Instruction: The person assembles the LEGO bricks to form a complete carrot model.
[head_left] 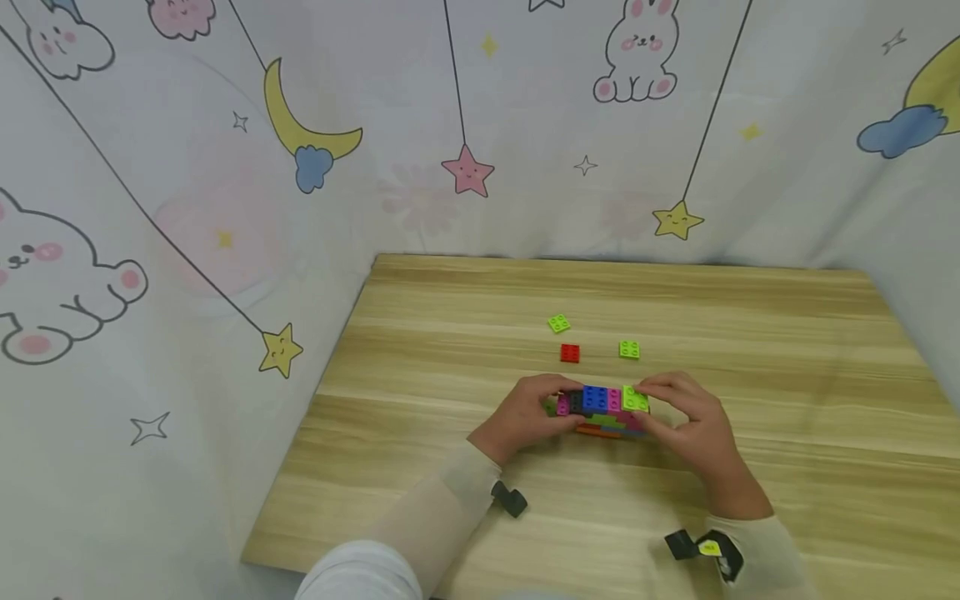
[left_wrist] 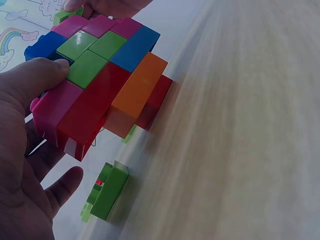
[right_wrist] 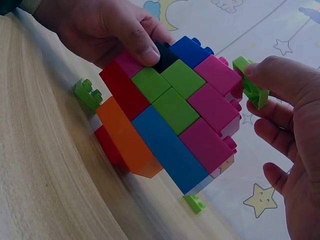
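Note:
A built block of toy bricks point(right_wrist: 172, 112) in red, orange, blue, green, pink and black stands on the table, stepped towards its base. My left hand point(head_left: 528, 417) grips its left end, the thumb point(left_wrist: 50, 72) lying on the near face. At the upper right end, my right hand point(head_left: 693, 421) pinches a lime-green brick point(right_wrist: 256, 94) between thumb and finger. That brick sits beside the studs of a pink brick point(right_wrist: 218, 75), tilted in the right wrist view; whether it touches them I cannot tell. Blue, pink and black studs show on top from the head view.
Behind the block lie a red brick point(head_left: 570, 353) and two lime-green bricks, one at the back point(head_left: 558, 323) and one further right point(head_left: 629, 350). Another green brick point(left_wrist: 110, 192) lies near my left fingers. A printed curtain point(head_left: 420, 125) hangs behind the wooden table point(head_left: 450, 308).

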